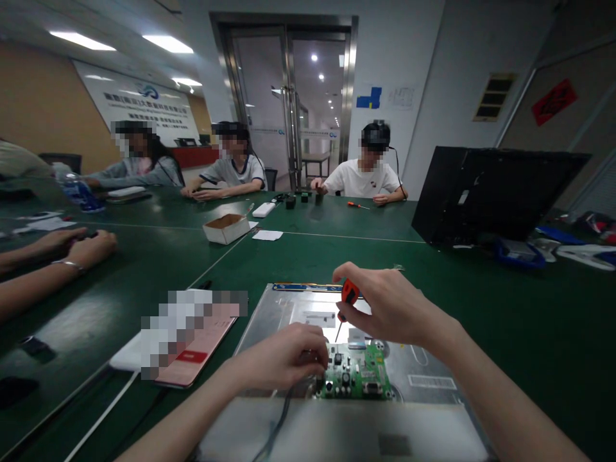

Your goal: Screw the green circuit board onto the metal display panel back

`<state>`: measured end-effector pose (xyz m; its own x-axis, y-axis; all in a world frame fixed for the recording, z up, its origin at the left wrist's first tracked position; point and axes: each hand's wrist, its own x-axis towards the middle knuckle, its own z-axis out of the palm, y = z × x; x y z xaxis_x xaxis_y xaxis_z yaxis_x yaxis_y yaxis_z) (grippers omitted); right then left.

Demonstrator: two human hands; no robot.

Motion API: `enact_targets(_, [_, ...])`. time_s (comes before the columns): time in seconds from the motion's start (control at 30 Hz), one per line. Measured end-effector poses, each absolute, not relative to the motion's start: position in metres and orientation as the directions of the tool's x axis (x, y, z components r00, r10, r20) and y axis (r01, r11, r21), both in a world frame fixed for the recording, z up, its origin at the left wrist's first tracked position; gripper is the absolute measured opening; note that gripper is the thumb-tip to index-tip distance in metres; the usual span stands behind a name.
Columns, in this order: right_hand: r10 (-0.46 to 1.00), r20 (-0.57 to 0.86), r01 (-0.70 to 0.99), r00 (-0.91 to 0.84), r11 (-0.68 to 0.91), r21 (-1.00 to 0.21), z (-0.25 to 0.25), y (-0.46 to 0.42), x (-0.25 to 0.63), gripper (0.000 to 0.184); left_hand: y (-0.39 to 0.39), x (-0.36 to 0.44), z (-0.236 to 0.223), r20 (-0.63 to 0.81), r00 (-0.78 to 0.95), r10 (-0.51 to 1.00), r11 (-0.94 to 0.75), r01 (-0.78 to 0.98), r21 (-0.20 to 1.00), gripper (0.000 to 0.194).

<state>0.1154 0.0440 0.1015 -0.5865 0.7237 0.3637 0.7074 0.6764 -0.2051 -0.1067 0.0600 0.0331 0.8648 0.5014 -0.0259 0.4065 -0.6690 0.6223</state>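
My right hand (392, 305) grips a screwdriver (350, 292) with an orange and black handle. Its thin shaft points down at the upper edge of a green circuit board (359, 372). The board lies on the metal back of a flat display panel (428, 385) in front of me. At the board's left edge, my left hand (298, 353) has its fingers curled together; what they hold, if anything, is hidden. A dark cable (283, 410) runs from beneath that hand toward me. The screwdriver's tip is too small to tell whether it touches a screw.
Left of the panel lie a pink phone (192, 353) and a white device with a cable. Farther off stand a small open box (226, 229) and a bottle (79, 189). A black monitor (491, 196) stands at right. Several people sit around the green table (380, 253).
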Motion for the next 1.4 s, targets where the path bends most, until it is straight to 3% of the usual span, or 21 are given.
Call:
enact_targets(0.47, [0.696,0.364,0.678,-0.619,0.708,-0.201,0.104,0.040,0.112,0.028,0.040,-0.110,0.014,0.062,0.872,0.486,-0.728,0.364,0.581,0.014])
enact_targets(0.73, [0.693,0.368,0.676,-0.620,0.710,-0.197,0.105,0.038,0.112,0.027,0.042,-0.111,0.015,0.025,0.863,0.504,-0.730,0.410,0.546,0.010])
enact_targets(1.4, [0.672,0.346,0.647,-0.654,0.735,-0.204,0.109,0.034,0.113,0.029,0.043,-0.111,0.017,0.024,0.859,0.511,-0.693,0.395,0.603,0.018])
